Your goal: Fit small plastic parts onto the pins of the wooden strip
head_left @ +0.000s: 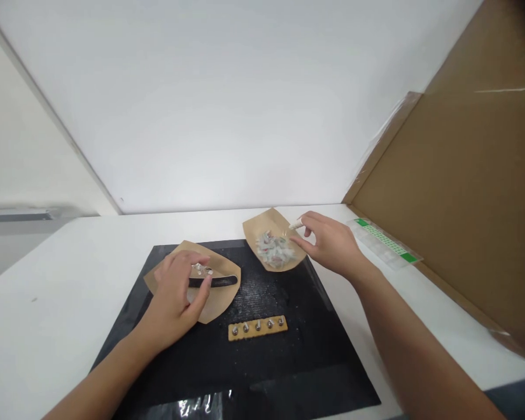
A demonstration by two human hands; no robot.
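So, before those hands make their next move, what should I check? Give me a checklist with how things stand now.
1. Strip flat on the mat: ok.
2. Five metal pieces on the strip: ok.
3. Right hand at the right tray: ok, its fingertips are above the edge.
4. Right hand empty: cannot tell; something white shows at a fingertip.
5. Left hand clear of the left tray: not ok, it covers part of it.
6. Left hand gripping the black tool: cannot tell.
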